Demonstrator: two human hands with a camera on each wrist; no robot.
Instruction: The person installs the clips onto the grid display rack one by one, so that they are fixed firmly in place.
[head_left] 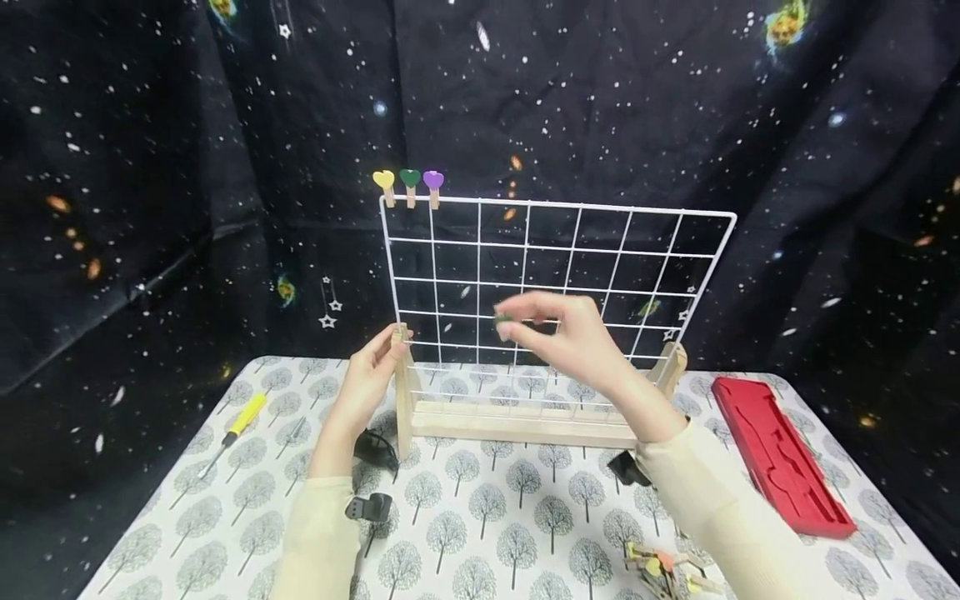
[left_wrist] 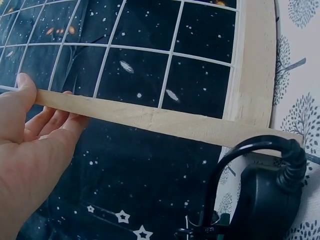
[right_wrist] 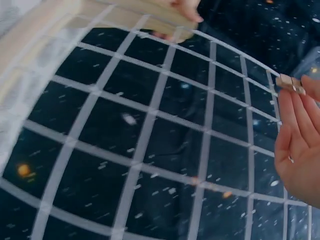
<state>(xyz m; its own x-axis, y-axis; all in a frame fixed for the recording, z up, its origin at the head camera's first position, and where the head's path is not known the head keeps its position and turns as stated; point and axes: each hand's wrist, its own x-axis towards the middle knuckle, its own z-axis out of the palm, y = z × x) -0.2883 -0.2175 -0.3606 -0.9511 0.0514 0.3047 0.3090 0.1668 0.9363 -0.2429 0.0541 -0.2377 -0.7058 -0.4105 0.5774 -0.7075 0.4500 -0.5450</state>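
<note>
My left hand [head_left: 367,371] grips the top of the left wooden upright [left_wrist: 150,119] of a stand that carries a white wire grid [head_left: 528,225]. In the left wrist view the thumb lies on one side of this upright and the fingers on the other. My right hand [head_left: 581,337] is raised in front of the grid and pinches a small wooden clothespin [right_wrist: 290,84] between thumb and fingertips. In the head view the fingers mostly cover it, and only a dark green bit shows. Yellow, green and purple heart clothespins [head_left: 433,182] sit on the grid's top left edge.
Several loose clothespins [head_left: 663,568] lie in a pile at the front right, near my right sleeve. A red molded tray [head_left: 780,458] rests on the right, and a yellow-handled screwdriver [head_left: 243,417] on the left. A tree-print cloth [head_left: 480,508] covers the table.
</note>
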